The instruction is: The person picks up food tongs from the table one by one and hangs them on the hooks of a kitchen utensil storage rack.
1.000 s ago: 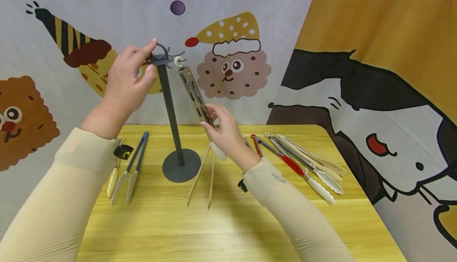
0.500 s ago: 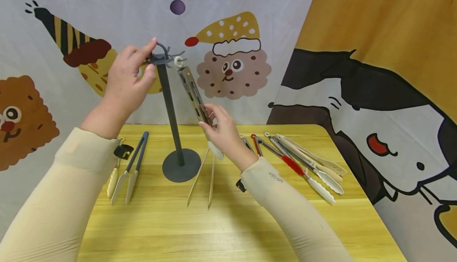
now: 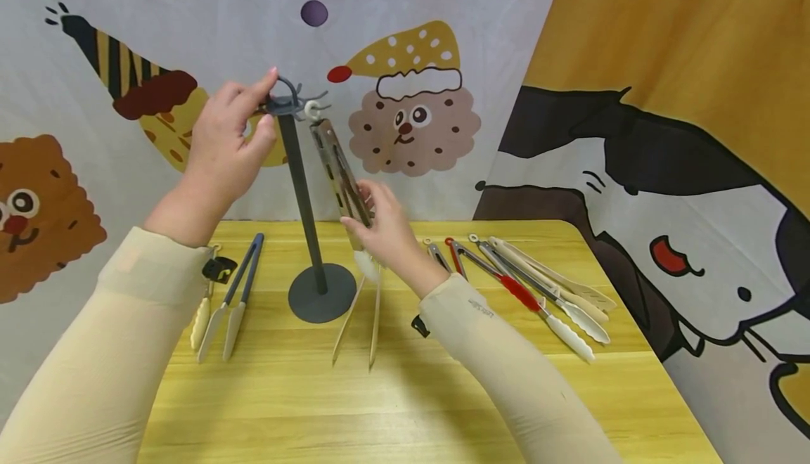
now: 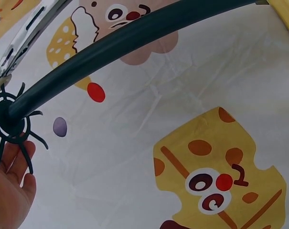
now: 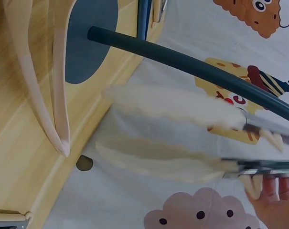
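Observation:
My left hand (image 3: 224, 133) pinches the top of a dark grey hook stand (image 3: 304, 197), index finger at its loop and thumb below. In the left wrist view, fingertips show behind the hooks (image 4: 27, 157). My right hand (image 3: 389, 232) grips metal tongs (image 3: 338, 176) with pale scalloped tips. They hang tilted, their cream ring up at a right-hand hook of the stand. Whether the ring is fully over that hook I cannot tell. Both pale tips (image 5: 168, 107) appear blurred and a little apart in the right wrist view.
Beige tongs (image 3: 373, 323) lie just right of the stand's round base (image 3: 323, 295). Blue-handled tongs (image 3: 243, 281) and small cream-tipped tongs (image 3: 201, 323) lie at left. At right are red-handled tongs (image 3: 519, 292) and several others on the wooden table (image 3: 405, 415).
My right hand has moved slightly left, bringing the tongs nearer the stand's post and a bit more upright. Their ring has shifted inward along the hook. My left hand stays still.

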`<state>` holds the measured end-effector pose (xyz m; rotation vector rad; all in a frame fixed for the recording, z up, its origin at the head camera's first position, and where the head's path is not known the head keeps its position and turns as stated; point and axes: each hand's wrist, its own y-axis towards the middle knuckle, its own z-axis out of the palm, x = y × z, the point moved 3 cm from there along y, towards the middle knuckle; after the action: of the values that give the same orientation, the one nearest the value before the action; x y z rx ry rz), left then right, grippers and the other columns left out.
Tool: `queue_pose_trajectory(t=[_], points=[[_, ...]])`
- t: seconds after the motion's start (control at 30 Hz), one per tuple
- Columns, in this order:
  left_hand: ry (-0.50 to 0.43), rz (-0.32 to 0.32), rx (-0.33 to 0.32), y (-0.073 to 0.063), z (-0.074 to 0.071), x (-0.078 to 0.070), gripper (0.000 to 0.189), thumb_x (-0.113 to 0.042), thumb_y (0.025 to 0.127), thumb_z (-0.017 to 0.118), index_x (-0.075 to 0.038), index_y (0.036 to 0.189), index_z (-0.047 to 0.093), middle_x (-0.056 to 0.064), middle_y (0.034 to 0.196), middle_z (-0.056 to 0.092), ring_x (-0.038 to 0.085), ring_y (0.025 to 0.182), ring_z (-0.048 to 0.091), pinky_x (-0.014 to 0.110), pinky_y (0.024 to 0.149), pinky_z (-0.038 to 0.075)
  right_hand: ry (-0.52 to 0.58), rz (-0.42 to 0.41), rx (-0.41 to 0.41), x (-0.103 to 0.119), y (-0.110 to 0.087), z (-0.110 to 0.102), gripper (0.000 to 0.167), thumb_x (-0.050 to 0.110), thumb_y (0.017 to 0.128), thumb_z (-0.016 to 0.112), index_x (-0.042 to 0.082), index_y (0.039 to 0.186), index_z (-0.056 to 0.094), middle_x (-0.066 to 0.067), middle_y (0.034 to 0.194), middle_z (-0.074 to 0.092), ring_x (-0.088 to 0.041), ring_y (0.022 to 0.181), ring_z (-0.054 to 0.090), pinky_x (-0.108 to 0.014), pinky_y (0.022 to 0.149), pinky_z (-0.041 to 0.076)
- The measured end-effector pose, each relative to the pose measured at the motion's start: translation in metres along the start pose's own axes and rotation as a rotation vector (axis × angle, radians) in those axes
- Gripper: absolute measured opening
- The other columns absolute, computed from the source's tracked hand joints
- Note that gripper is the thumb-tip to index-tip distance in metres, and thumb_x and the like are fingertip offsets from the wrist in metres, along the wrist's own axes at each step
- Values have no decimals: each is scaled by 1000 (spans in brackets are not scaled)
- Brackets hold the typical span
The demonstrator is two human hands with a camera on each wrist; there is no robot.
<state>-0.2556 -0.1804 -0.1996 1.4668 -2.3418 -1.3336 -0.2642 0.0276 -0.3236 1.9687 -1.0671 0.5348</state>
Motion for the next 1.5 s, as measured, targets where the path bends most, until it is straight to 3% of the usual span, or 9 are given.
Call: queue_pose_trajectory(t=[0.13,0.27,0.67,1.03,1.3,1.5], points=[[1,4,-5,1,0,0,52,-27,93,38,-34,144,35,17,109,51,27,87,39,40,75,26,-37,37,44,3,4,3,72,32,81,74,9,138,37,-8,124,43,-19,110,46,-32,95,43],[0,5,-6,1,0,0,52,-27,93,38,-34,144,35,18,110,51,28,88,40,42,76,27,-52,80,76,5,5,9,84,40,78,74,10,143,29,-8,133,36,-19,120,42,-34,102,39],[9,16,-15,0,0,1,52,-28,93,38,-32,144,36,20,110,51,30,89,42,43,77,28,-63,160,59,10,4,21,107,61,64,76,17,146,22,-4,137,29,-19,122,39,-39,101,41],[-4,25,-24,0,1,1,51,-27,93,38,-31,144,38,20,108,51,31,91,43,44,78,29,-115,158,-2,11,3,31,113,71,63,69,22,149,14,-3,141,23,-17,125,33,-41,102,41],[-7,29,-29,0,1,2,51,-27,93,38,-31,144,38,20,109,52,32,93,44,45,79,30,-107,175,34,12,2,34,115,75,62,66,28,150,9,-1,143,22,-17,127,33,-43,102,40],[-10,28,-32,0,2,1,51,-27,93,39,-31,143,38,20,110,52,31,94,44,45,79,30,-57,114,-3,9,-4,31,106,67,69,68,31,150,10,-2,145,23,-22,128,37,-44,101,40]])
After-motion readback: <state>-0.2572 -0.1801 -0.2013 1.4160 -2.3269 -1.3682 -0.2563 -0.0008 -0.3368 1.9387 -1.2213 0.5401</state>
